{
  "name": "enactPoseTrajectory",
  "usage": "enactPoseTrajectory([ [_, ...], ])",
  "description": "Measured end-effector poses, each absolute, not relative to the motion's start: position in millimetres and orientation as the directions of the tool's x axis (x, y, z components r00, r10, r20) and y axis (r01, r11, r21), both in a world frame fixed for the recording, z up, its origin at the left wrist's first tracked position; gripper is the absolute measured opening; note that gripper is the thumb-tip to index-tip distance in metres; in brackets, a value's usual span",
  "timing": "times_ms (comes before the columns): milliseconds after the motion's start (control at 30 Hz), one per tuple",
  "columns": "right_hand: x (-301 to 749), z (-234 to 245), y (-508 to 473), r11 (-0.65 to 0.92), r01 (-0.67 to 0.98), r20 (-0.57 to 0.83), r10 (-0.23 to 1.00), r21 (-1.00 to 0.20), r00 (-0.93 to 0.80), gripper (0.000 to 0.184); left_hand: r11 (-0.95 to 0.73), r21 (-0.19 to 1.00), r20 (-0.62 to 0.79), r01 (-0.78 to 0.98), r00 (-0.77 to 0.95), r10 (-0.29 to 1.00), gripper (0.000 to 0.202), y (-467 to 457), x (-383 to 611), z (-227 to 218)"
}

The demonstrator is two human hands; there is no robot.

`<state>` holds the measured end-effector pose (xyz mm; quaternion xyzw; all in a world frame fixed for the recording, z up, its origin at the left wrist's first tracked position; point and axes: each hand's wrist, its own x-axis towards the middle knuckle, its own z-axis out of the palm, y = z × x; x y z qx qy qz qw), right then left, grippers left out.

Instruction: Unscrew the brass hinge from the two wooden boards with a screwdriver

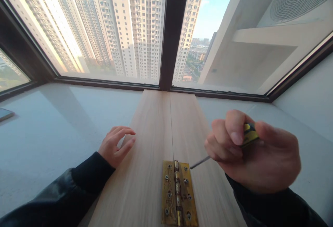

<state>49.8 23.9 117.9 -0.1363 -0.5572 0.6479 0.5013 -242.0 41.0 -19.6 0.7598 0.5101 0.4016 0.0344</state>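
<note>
A brass hinge (pixel 178 194) lies screwed across the seam of two light wooden boards (pixel 153 143) that rest side by side on a white sill. My right hand (pixel 253 152) is closed around a screwdriver (pixel 248 135) with a yellow and black handle. Its thin metal shaft points left and down, and its tip hovers just right of the hinge's upper right corner. My left hand (pixel 116 145) rests at the left edge of the left board with its fingers loosely curled and holds nothing. Several screws sit in the hinge leaves.
The white window sill (pixel 57 129) spreads to both sides of the boards. A dark window frame (pixel 173 36) and glass stand right behind them. A flat dark object (pixel 5 114) lies at the far left edge.
</note>
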Motion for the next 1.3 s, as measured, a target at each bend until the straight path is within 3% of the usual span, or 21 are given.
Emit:
enactPoseTrajectory([
  [633,51,93,18,0.040,-0.457,0.359,0.682,-0.889,-0.638,0.029,-0.475,0.508,0.561,0.718,0.142,0.815,0.013,40,-243,-18],
  [767,49,86,23,0.107,-0.470,0.404,0.696,-0.876,-0.594,0.024,-0.483,0.507,0.564,0.714,0.149,0.812,0.014,41,-242,-19],
  [967,52,78,27,0.182,-0.416,0.413,0.704,-0.891,-0.578,0.036,-0.482,0.505,0.560,0.716,0.153,0.814,0.013,41,-244,-20],
  [1200,45,74,13,0.201,-0.515,0.489,0.701,-0.833,-0.518,0.032,-0.490,0.510,0.561,0.707,0.158,0.812,0.012,41,-243,-18],
  [1300,53,80,15,0.061,-0.446,0.407,0.536,-0.893,-0.740,0.038,-0.486,0.511,0.553,0.709,0.161,0.817,0.012,41,-242,-18],
])
